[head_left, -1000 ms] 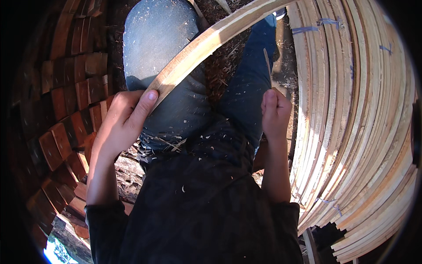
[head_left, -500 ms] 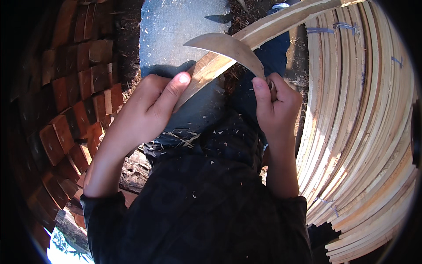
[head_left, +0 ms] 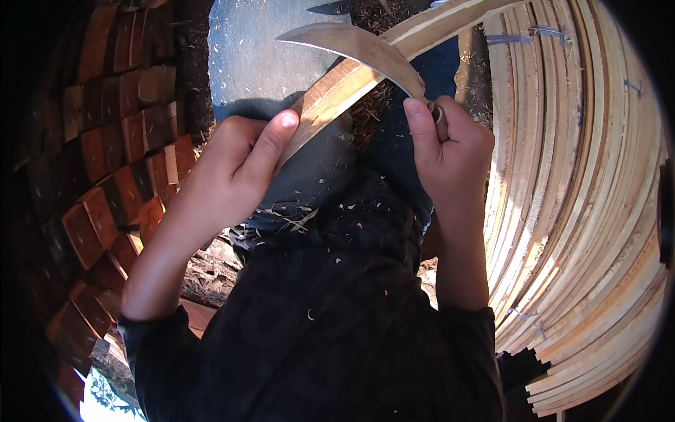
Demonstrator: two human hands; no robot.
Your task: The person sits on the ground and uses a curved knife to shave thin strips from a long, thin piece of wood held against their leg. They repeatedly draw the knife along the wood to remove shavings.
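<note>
My left hand (head_left: 242, 165) is wrapped round the near end of a long wooden strip (head_left: 429, 32), its thumb lying along the top. The strip slants away to the upper right across my lap. My right hand (head_left: 453, 144) grips the handle of a sickle (head_left: 358, 48), mostly hidden in my fingers. Its curved, brownish blade crosses over the strip, tip pointing left and the pale edge facing me. Whether the blade touches the wood I cannot tell. Small shavings lie on my jeans (head_left: 260, 63) and dark shirt (head_left: 316, 337).
To my right lies a large stack of long pale wooden strips (head_left: 555, 162), some with blue marks. Stacked reddish-brown wood blocks (head_left: 91, 225) rise on the left. Shavings litter the ground (head_left: 369, 116) between my legs.
The sickle blade has moved up and to the left, farther along the strip. My right hand has risen slightly with it. My left hand keeps its hold, shifted a little leftward.
</note>
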